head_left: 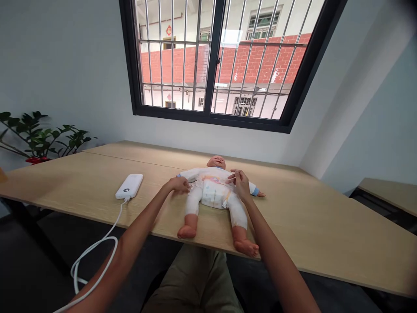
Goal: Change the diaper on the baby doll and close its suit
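A baby doll (194, 203) in a white suit with blue cuffs lies on its back, feet toward me. Around its hips sits a white disposable diaper (213, 194) with a printed front and a yellowish mark near one leg. My left hand (179, 185) is closed at the diaper's left side, its fingertips pinching the ruffled edge. Over the doll's other side, my right hand (240, 180) has its fingers bent and partly apart, close to the diaper's upper right edge. Whether those fingertips touch the edge is hard to see.
On the wooden table (309, 217), a white power bank (129, 186) lies to the left. Its white cable (112, 228) hangs off the front edge and loops by my left forearm. A potted plant (42, 139) stands at far left, and a barred window (211, 65) is ahead.
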Action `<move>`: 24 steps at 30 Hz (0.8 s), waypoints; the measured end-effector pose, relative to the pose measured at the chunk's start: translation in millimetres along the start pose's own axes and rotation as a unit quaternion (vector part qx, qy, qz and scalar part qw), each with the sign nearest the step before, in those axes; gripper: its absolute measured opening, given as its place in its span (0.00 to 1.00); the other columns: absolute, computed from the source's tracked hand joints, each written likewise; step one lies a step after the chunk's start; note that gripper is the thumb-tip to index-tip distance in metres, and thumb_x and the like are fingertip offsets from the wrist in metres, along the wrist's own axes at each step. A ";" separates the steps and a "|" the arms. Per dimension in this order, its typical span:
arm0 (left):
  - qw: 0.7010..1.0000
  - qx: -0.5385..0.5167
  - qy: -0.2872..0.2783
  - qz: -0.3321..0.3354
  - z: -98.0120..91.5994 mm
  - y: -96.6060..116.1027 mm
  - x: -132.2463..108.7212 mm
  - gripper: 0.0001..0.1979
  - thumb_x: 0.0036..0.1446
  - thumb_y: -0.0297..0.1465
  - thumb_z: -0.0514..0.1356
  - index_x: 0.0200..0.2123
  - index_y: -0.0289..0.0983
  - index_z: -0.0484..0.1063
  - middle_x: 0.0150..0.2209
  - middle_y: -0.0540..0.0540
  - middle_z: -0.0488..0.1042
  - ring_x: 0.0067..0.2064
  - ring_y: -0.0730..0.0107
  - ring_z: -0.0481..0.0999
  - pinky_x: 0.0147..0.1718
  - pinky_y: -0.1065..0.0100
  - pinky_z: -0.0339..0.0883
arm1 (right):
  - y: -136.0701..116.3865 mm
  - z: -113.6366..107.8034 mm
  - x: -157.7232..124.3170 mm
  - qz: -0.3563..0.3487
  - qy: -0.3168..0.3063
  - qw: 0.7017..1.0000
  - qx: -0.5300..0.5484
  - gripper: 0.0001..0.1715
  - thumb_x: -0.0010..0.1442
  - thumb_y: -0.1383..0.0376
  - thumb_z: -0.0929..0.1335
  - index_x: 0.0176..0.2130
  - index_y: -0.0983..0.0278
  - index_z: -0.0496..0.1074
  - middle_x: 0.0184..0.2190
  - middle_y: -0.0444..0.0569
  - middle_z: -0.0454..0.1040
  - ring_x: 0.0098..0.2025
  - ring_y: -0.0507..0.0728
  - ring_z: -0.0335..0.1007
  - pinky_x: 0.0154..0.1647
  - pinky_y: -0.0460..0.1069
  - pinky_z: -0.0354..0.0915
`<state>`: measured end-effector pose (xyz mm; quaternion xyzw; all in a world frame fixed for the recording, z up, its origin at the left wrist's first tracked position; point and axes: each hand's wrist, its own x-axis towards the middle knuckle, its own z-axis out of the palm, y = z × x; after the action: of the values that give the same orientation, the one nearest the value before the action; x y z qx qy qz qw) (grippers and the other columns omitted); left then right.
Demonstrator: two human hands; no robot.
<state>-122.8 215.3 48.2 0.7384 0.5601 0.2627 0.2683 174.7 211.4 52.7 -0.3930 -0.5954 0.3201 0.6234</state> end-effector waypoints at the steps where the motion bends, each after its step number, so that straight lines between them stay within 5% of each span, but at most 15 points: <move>1: 1.000 0.001 -0.007 -0.010 3.8 -5.2 -0.7 0.07 0.32 0.27 0.65 0.18 0.36 0.69 0.16 0.55 0.65 0.23 0.73 0.66 0.23 0.74 0.54 | -0.2 -0.1 -0.2 -0.001 0.003 1.000 -0.004 0.31 0.58 0.40 0.62 0.41 0.64 0.67 0.26 0.44 0.71 0.23 0.53 0.72 0.27 0.48 0.63; 8: 0.997 -0.059 0.037 -0.034 33.7 -4.0 3.2 0.08 0.36 0.24 0.63 0.14 0.36 0.65 0.15 0.54 0.64 0.21 0.76 0.62 0.20 0.73 0.49 | 2.9 2.0 -2.6 -0.007 0.001 0.999 -0.042 0.27 0.58 0.43 0.62 0.37 0.63 0.70 0.21 0.45 0.71 0.25 0.54 0.68 0.31 0.49 0.64; 15: 0.975 -0.209 0.070 -0.044 6.3 -11.0 -6.4 0.14 0.40 0.39 0.66 0.24 0.35 0.70 0.19 0.52 0.69 0.22 0.75 0.67 0.21 0.74 0.57 | -3.9 6.3 -5.4 -0.030 -0.013 0.998 -0.044 0.20 0.58 0.49 0.64 0.37 0.63 0.70 0.23 0.44 0.71 0.26 0.54 0.68 0.30 0.49 0.64; 18: 0.961 -0.260 0.085 -0.032 -0.1 -10.9 -8.0 0.18 0.38 0.42 0.67 0.26 0.34 0.71 0.21 0.50 0.70 0.24 0.74 0.69 0.23 0.73 0.60 | -17.1 20.5 -7.7 -0.070 -0.089 0.988 -0.108 0.16 0.58 0.53 0.66 0.37 0.63 0.73 0.31 0.48 0.76 0.32 0.55 0.71 0.34 0.49 0.65; 24: 0.947 -0.301 0.108 0.030 0.7 -6.6 -4.8 0.21 0.39 0.45 0.67 0.29 0.34 0.73 0.27 0.47 0.75 0.30 0.71 0.71 0.31 0.70 0.64 | -38.8 68.2 5.0 -0.158 -0.279 0.917 -0.239 0.11 0.57 0.63 0.69 0.41 0.60 0.77 0.41 0.48 0.78 0.40 0.55 0.71 0.41 0.49 0.64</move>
<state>-127.9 212.1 42.8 0.6067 0.4586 0.5052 0.4078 104.6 204.3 87.8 -0.3257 -0.8581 0.1624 0.3622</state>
